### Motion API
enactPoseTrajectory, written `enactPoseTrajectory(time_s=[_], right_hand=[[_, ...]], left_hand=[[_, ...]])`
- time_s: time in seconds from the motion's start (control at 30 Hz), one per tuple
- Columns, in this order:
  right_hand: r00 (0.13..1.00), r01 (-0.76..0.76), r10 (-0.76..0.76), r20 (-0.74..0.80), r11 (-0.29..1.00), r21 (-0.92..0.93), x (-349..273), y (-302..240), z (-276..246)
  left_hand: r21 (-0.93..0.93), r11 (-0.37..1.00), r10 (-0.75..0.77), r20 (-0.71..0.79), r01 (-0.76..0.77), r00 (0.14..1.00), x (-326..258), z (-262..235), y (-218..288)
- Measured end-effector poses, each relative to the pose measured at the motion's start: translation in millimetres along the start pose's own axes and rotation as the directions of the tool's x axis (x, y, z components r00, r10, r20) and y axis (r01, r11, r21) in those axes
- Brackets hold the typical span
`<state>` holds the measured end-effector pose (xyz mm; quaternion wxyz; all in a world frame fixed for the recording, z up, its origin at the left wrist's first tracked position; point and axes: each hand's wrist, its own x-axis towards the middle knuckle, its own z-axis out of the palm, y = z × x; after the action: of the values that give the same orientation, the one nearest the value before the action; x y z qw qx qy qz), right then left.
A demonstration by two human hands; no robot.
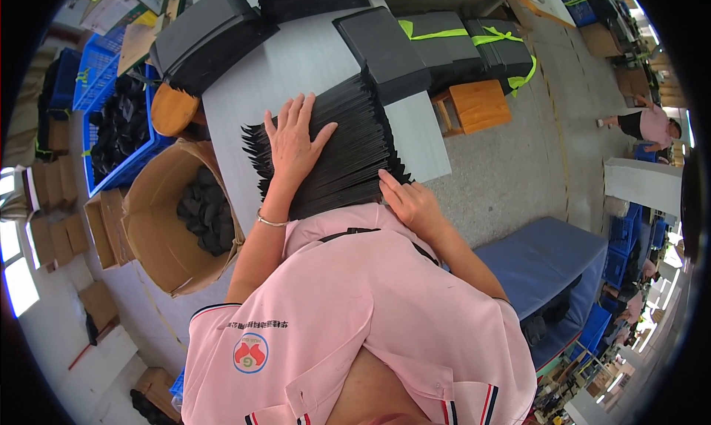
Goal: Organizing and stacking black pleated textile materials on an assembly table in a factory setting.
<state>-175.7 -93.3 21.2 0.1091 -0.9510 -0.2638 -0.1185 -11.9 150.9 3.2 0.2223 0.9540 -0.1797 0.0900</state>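
Observation:
A fanned stack of thin black sheets (pixel 344 136) lies on the grey-white table (pixel 315 51) right in front of my body, its layered edges slanting across. My left hand (pixel 296 143) rests flat on the left part of the stack, fingers spread and thumb out to the side. At the stack's near right edge is my right hand (pixel 412 200), its fingertips bent in against the sheet edges, apparently pinching some of them. The thumb of that hand is mostly hidden.
More black stacks (pixel 211 36) stand at the table's far side, some tied with yellow-green strips (pixel 437 34). At left are a cardboard box (pixel 152 225) of black pieces, a blue crate (pixel 152 140) and a round stool (pixel 172 110). A wooden stool (pixel 481 106) and blue padded bench (pixel 544 262) stand right.

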Motion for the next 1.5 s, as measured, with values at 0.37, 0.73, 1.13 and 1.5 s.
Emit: enactPoseTrajectory(time_s=[0.37, 0.73, 1.13, 1.5], right_hand=[[0.998, -0.022, 0.025, -0.060, 0.999, 0.040, 1, 1, 3], [0.997, -0.070, 0.072, -0.039, 0.996, 0.060, 3, -1, 0], [0.991, -0.090, 0.089, -0.096, 0.996, 0.002, 8, -3, 6], [0.991, -0.082, 0.082, -0.106, 0.997, -0.004, 10, -3, 7]], left_hand=[[-0.006, 1.000, -0.006, 0.004, 0.006, 1.000, 0, -1, 1], [-0.012, 1.000, -0.003, 0.002, 0.003, 1.000, -1, -1, 1], [-0.010, 1.000, 0.002, 0.012, -0.002, 1.000, -4, -2, 4], [-0.009, 1.000, 0.012, 0.007, -0.012, 1.000, -5, -2, 4]])
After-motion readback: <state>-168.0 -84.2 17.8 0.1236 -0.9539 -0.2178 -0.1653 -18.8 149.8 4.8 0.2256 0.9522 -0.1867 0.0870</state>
